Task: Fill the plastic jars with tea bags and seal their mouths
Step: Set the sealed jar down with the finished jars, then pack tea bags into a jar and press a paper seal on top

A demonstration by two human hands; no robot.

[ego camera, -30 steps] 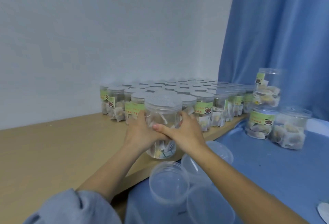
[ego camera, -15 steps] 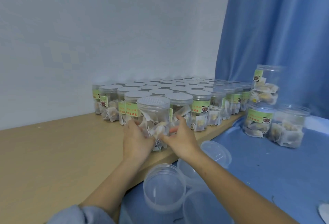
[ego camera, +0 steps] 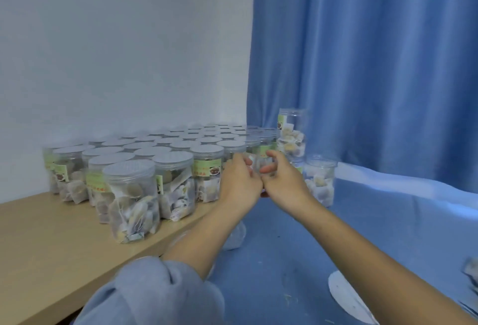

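Both hands reach toward a clear plastic jar [ego camera: 260, 167] just off the right end of the wooden shelf [ego camera: 38, 242]; the left hand [ego camera: 239, 182] curls its fingers on the jar's left side and the right hand [ego camera: 282, 180] curls round its right side, thumb and forefinger hooked over the front; the jar is blurred and mostly hidden between them, so whether it carries a lid cannot be told. On the shelf stands a dense block of sealed jars [ego camera: 165, 149], lids on, green labels showing, tea bags packed inside; the nearest jar [ego camera: 132, 200] sits at the shelf's front edge, left of the hands, with tea bags pressed against its clear wall. Right of the shelf, on the blue cloth [ego camera: 388, 221], a filled jar [ego camera: 320, 182] stands just beyond the right hand, and a taller jar [ego camera: 291, 133], half full, rises behind it before the blue curtain [ego camera: 375, 66]. A white disc [ego camera: 346, 296] lies on the cloth, well right of the shelf and near the right forearm; a grey-blue sleeve [ego camera: 155, 296] covers the left upper arm below the shelf's front edge.
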